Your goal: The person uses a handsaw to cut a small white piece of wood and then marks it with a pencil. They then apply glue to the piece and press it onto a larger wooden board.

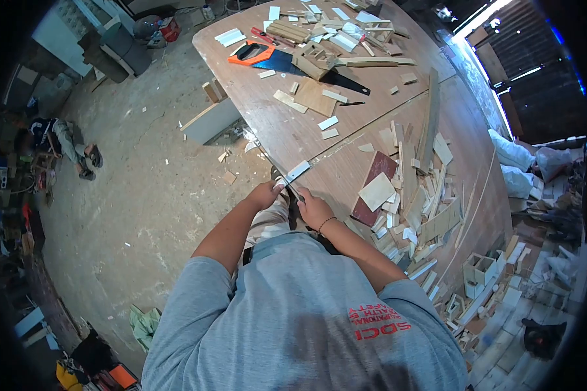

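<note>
My left hand (265,195) is closed at the table's near edge, its thumb and fingers around something small and pale that I cannot make out. Close to its fingertips, a short white wooden strip (298,171) lies at the table edge with a small dark spot on it. My right hand (314,209) is wrapped around a slim, dark-handled tool (300,197) whose thin end points toward the left hand. The tool's exact kind is too small to tell. Both hands are close together in front of my body.
The wooden table (332,146) carries an orange-handled handsaw (251,53), a pencil-like dark stick (353,103) and many offcuts. A dark red board (376,186) lies among scrap on the right. A white panel (210,122) stands below the left edge. A person (62,140) sits far left.
</note>
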`<state>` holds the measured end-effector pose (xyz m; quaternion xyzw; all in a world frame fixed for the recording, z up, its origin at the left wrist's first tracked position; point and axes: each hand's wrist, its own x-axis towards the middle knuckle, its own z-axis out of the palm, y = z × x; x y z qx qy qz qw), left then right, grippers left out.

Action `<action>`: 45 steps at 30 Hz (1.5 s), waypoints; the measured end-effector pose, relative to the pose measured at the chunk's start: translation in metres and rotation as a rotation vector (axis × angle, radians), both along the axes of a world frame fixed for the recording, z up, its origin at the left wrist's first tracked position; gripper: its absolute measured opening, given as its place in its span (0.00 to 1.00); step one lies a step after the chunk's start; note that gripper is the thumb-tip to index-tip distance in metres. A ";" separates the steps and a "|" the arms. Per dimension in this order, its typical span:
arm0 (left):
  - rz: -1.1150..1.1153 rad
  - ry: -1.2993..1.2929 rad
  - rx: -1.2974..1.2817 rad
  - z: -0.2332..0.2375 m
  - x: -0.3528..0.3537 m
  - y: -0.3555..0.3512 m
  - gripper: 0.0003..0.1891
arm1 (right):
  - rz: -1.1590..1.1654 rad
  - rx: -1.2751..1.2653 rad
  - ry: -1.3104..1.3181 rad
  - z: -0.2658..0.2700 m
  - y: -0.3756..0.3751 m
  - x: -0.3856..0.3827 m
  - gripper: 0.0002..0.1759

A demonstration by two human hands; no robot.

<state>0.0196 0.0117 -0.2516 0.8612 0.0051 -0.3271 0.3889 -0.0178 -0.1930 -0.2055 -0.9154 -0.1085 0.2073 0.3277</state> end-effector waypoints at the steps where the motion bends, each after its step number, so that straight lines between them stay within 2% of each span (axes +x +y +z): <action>1: 0.007 0.003 -0.001 -0.002 0.000 0.001 0.27 | 0.023 -0.044 0.024 0.000 0.003 0.003 0.22; 8: -0.018 -0.019 -0.002 -0.006 0.002 0.002 0.31 | 0.159 -0.255 0.002 -0.003 0.025 0.016 0.33; 14: -0.045 0.016 0.002 -0.009 0.008 0.006 0.31 | 0.189 -0.326 0.058 0.013 0.033 0.017 0.31; 17: -0.065 0.052 -0.002 -0.007 0.011 0.006 0.31 | 0.211 -0.400 0.103 0.047 0.028 0.000 0.30; 21: -0.047 0.076 0.013 -0.005 0.010 0.005 0.30 | 0.260 -0.460 0.171 0.124 0.012 -0.020 0.28; 23: -0.033 0.088 -0.019 -0.012 0.008 0.005 0.31 | 0.324 -0.563 0.279 0.143 0.010 -0.021 0.31; 24: -0.022 0.098 -0.049 -0.017 0.008 0.004 0.31 | 0.322 -0.564 0.282 0.135 0.011 -0.019 0.31; 26: -0.021 0.080 -0.074 -0.027 0.006 0.006 0.31 | 0.292 -0.468 0.121 0.096 0.017 -0.005 0.27; 30: -0.023 0.058 -0.093 -0.022 0.008 0.006 0.31 | 0.208 -0.364 0.083 0.015 0.047 0.040 0.27; 34: -0.037 0.063 -0.044 -0.019 0.010 0.004 0.29 | 0.190 -0.348 0.114 0.022 0.048 0.039 0.28; 37: -0.056 0.094 -0.023 -0.007 0.010 0.004 0.32 | 0.239 -0.447 0.141 0.060 0.030 0.005 0.29; 40: -0.006 0.061 -0.033 -0.012 0.006 0.002 0.33 | 0.262 -0.481 0.244 0.063 0.018 -0.005 0.32; 42: -0.071 0.101 -0.037 -0.009 0.011 0.004 0.33 | 0.235 -0.468 0.208 0.044 0.029 0.005 0.31; 45: -0.052 0.040 -0.005 -0.018 0.009 0.003 0.32 | 0.178 -0.407 0.109 0.002 0.051 0.038 0.30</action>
